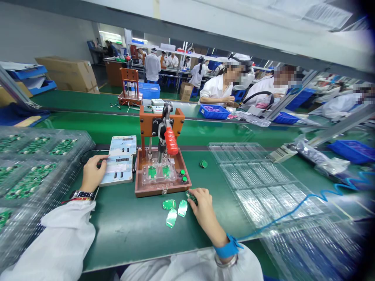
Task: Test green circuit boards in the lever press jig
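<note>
My left hand [93, 171] lies at the left edge of a white meter box [122, 171], fingers apart and touching it. A second meter box [124, 145] sits just behind. My right hand [202, 203] pinches a small green circuit board [191, 196], mostly covered by the fingers, near the front right corner of the test fixture [138, 189]. The fixture has a red-handled toggle clamp [170, 141], two green buttons [183, 175] and green boards [152, 171] in its clear nest. Beside my right hand, three loose green boards [171, 217] lie on the green bench.
Another round green board [203, 164] lies right of the fixture. Clear blister trays [259, 195] spread over the right side; stacked trays of boards [38, 171] stand left. A blue coiled cord [293, 210] runs from my right wrist strap. Co-workers [218, 89] sit across the line.
</note>
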### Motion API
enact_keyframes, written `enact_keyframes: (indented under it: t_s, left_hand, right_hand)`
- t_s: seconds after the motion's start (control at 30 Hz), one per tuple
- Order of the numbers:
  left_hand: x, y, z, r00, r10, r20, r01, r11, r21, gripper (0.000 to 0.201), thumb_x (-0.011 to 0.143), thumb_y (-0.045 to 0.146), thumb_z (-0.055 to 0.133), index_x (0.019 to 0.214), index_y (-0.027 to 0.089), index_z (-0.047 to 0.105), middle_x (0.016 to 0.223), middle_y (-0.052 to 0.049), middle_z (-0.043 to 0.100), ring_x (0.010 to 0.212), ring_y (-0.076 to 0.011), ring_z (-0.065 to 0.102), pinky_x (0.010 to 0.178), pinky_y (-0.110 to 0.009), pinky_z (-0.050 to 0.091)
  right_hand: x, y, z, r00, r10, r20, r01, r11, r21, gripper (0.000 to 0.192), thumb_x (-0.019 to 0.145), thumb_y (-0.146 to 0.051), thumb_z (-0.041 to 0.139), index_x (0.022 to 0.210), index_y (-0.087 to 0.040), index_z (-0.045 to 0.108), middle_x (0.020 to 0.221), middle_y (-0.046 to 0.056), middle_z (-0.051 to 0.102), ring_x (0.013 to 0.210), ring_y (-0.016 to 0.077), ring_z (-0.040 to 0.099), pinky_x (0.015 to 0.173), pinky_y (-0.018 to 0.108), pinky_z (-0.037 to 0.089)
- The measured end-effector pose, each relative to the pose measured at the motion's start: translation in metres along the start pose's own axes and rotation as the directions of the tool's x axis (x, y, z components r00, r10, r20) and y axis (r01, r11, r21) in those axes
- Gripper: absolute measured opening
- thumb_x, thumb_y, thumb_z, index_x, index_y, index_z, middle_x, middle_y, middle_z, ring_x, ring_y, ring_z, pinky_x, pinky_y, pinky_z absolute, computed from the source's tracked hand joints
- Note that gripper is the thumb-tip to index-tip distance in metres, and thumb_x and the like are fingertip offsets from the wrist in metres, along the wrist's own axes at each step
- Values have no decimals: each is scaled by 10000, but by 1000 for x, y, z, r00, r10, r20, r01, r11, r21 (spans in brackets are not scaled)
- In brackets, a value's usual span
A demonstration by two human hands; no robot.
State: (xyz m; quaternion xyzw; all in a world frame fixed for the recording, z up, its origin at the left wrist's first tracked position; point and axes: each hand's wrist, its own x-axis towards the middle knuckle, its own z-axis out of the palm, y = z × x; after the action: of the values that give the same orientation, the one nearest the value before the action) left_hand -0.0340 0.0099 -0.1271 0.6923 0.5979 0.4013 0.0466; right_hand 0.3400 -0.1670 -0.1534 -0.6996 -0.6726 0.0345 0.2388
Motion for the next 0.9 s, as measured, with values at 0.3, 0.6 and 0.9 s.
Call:
enact_keyframes:
  t_s: [0.3, 0.6, 0.9]
  left_hand:
    - [0, 2, -2, 1000, 17, 4, -17, 1000, 4, 283, 788, 295, 412, 906, 178, 641, 977, -87, 676, 923, -251, 611, 845, -384, 495]
    - [-3, 16, 0, 990, 138, 25, -138, 990, 13, 278, 807, 280, 396, 901, 161, 630, 965, -107, 676, 936, -261, 598, 887, -397, 462]
    - [-4, 15, 1, 981, 192, 23, -192, 981, 16, 230, 818, 277, 397, 891, 208, 604, 963, -87, 674, 927, -272, 601, 871, -423, 472]
  right_hand:
    - [0, -1, 3, 987, -127, -101, 118, 989, -87, 230, 865, -120, 426, 959, -167, 630, 877, 86, 627, 836, 221, 565, 735, 354, 477]
    - [-11, -4, 4, 985, 29, -167, -1, 987, 164, 267, 905, -194, 388, 1024, -150, 623, 886, 85, 676, 791, 190, 637, 700, 320, 517]
    - [2, 41, -13, 984, 101, -147, -87, 991, 102, 232, 835, -262, 541, 995, -134, 650, 922, 101, 657, 827, 224, 569, 761, 381, 480]
